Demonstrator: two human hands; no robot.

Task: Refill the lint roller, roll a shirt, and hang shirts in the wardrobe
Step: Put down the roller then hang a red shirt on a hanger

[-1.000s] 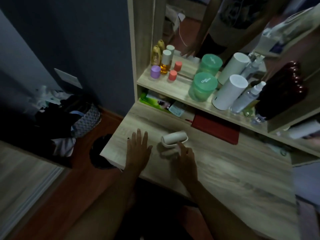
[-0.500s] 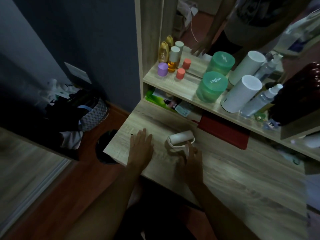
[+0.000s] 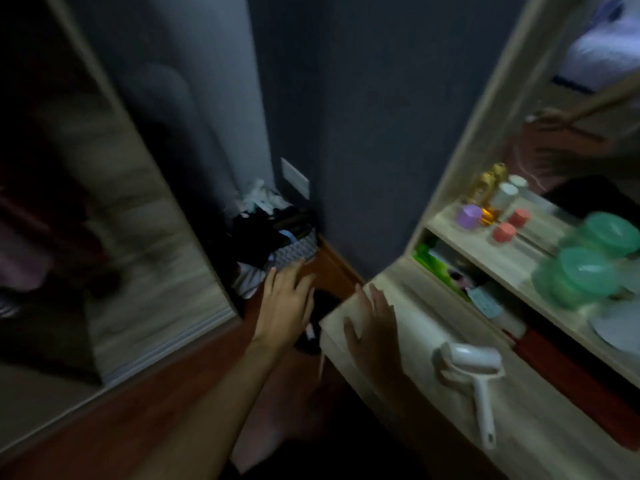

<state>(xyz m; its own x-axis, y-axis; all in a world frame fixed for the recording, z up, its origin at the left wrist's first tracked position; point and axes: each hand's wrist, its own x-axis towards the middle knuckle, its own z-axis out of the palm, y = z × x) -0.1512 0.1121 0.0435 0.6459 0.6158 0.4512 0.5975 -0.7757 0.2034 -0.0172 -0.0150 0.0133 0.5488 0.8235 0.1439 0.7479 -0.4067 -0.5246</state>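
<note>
Dim room, frame smeared with blur. Both hands free, holding nothing.

Left hand (image 3: 289, 299): fingers straight and loosely spread, palm down, out over the reddish floor (image 3: 145, 403). Just past its fingertips, a grey woven basket (image 3: 294, 252) heaped with dark and pale clothes; whether the fingertips touch its rim cannot be told. Left of this hand, a tall mirrored wardrobe door (image 3: 114, 209) with a pale bottom rail.

Right hand (image 3: 374, 327): fingers straight, slightly apart, over the near corner of the pale wooden desk (image 3: 540, 441). Whether it touches the top cannot be told.

Lint roller (image 3: 472, 372): white, lying on the desk to the right of the right hand, apart from it, untouched. Roll end points away, handle runs back toward the person.

Beyond the right hand, a shelf (image 3: 512, 268) above the desk: purple cap (image 3: 468, 216), two coral caps (image 3: 504, 233), an amber bottle (image 3: 486, 188), green-lidded jars (image 3: 585, 271), partly blurred. Under the shelf, green packaging (image 3: 434, 265) and a red flat item (image 3: 571, 372). Above, a mirror (image 3: 568, 98) reflects an arm.

Dark blue wall (image 3: 346, 116) ahead of both hands, pale switch plate (image 3: 294, 178) above the basket.
</note>
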